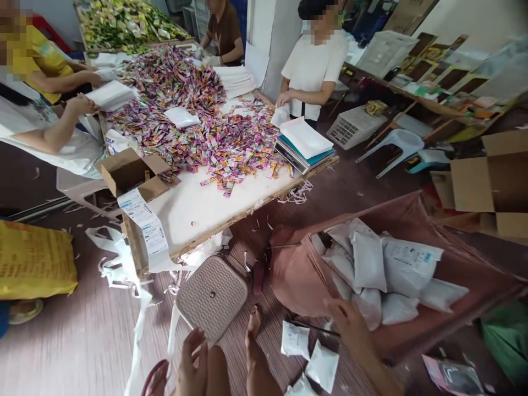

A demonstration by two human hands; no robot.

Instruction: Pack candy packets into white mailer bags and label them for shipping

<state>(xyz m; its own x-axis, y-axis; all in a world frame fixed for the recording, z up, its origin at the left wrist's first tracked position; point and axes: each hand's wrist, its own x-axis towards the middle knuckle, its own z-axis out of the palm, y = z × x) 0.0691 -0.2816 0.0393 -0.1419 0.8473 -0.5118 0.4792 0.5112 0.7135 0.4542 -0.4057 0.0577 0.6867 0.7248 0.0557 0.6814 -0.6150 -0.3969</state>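
White parcels (368, 259): a heap of them lies in the brown-pink sack (297, 269) on the floor, to the right of the tabletop.
Right hand (351, 325): it reaches to the near edge of the sack, just beside the heap. Its fingers (335, 306) are spread out and hold nothing.
Left hand (193, 363): it is low down by the person's own leg. The fingers are bent a little, and I cannot tell if they grip anything.
Small white packets (295, 340): they lie on the floor between the two hands, near the bare foot (253, 322).
Stool (212, 297): beige, on the floor close to the left hand.
Tabletop (198, 206): white, with a big pile of bright sachets (206, 132), an open cardboard box (128, 173), and a long strip of labels (144, 220) hanging over the edge.
Other people: three are at the far end of the tabletop, with their hands on white bags.
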